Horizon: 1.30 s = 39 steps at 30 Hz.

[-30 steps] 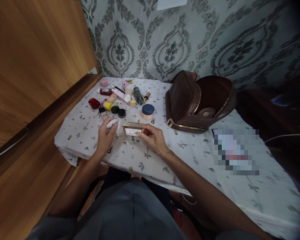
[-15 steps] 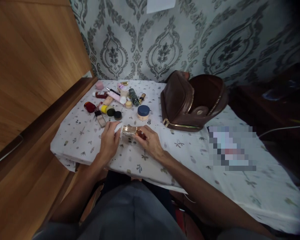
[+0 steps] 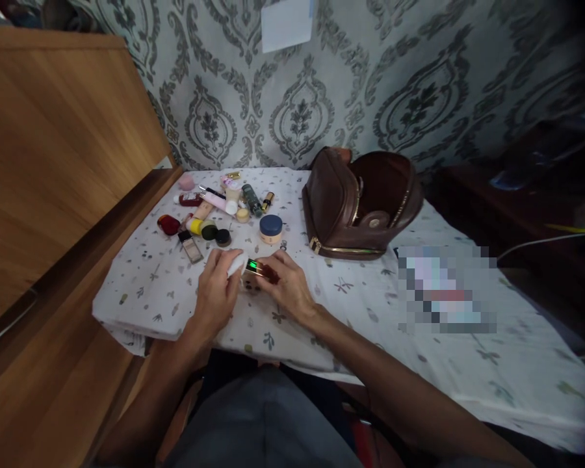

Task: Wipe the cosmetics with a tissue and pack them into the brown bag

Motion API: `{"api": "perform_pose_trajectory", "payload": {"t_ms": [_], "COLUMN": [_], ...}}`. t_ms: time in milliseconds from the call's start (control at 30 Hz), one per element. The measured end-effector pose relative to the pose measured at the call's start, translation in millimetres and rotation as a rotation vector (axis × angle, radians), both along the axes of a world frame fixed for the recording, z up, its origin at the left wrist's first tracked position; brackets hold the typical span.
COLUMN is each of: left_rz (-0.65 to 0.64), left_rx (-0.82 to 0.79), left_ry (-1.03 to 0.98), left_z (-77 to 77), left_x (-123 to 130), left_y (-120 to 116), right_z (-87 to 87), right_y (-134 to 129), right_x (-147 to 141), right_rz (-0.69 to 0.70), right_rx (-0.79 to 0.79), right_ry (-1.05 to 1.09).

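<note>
Beside the right grip (image 3: 288,285), clamped on a shiny case (image 3: 259,268), the left grip (image 3: 217,290) pinched a white wad (image 3: 237,264); beyond stood a blue-lidded jar (image 3: 271,229).

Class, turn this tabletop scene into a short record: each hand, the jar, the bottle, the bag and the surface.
Left hand: fingers around a soft white wipe
Right hand: holding a shiny gold-edged case
Jar: round, blue-lidded, upright
Bottle: dark green, lying down
Bag: brown leather, unzipped
Surface: white patterned cloth
</note>
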<state>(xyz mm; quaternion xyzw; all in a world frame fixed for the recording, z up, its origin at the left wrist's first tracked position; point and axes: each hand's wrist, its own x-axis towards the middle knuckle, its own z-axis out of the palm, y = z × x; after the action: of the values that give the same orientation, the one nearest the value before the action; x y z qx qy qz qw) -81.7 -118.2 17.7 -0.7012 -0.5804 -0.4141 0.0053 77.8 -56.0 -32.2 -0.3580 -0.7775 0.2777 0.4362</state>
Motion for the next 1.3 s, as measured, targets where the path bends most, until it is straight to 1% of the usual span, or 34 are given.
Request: {"api": "perform_pose_trajectory", "payload": {"t_ms": [100, 200, 367, 433, 500, 567, 667, 767, 833, 900, 967, 1100, 1167, 1300], "left_rz": [0.042, 0.081, 0.129, 0.144, 0.167, 0.193, 0.190, 0.108, 0.044, 0.000, -0.021, -0.034, -0.026, 0.031], "left_rx": [0.006, 0.007, -0.002, -0.016, -0.032, -0.049, -0.069, -0.097, -0.102, -0.093, -0.082, -0.080, -0.076, -0.056], "left_ry": [-0.014, -0.015, 0.008, 0.032, 0.079, 0.145, 0.222, 0.245, 0.234, 0.191, 0.121, 0.028, 0.017, 0.012], "left_z": [-3.9, -8.4, -15.9, -17.8, -17.9, -16.1, -12.2, -10.3, -9.5, -7.2, -2.6, 7.6, 9.9, 9.9], "left_x": [-14, -23, -28, -28, -28, -25, -14, 5, 14, 18, 16, 4, -1, -13], "left_y": [5, 10, 14, 14, 13, 12, 7, 1, -2, -3, -3, -1, 0, 2], "right_z": [-4.0, -8.6, -15.6, -17.3, -17.3, -15.7, -13.1, -13.1, -13.3, -11.5, -7.5, -0.5, -1.5, -10.1], "right_y": [3, 8, 16, 17, 17, 16, 15, 14, 14, 13, 11, 8, 7, 9], "right_x": [-4, -10, -18, -19, -19, -17, -15, -15, -15, -13, -10, -5, -5, -9], "right_rz": [0.056, 0.070, 0.120, 0.123, 0.108, 0.096, 0.106, 0.131, 0.161, 0.195, 0.212, 0.177, 0.148, 0.096], "right_rx": [-0.017, -0.067, -0.212, -0.236, -0.203, -0.132, -0.045, -0.013, -0.018, -0.031, -0.026, 0.003, 0.003, 0.005], "right_ry": [0.036, 0.070, 0.128, 0.126, 0.096, 0.047, -0.029, -0.057, -0.023, 0.022, 0.036, 0.046, 0.084, 0.143]}}
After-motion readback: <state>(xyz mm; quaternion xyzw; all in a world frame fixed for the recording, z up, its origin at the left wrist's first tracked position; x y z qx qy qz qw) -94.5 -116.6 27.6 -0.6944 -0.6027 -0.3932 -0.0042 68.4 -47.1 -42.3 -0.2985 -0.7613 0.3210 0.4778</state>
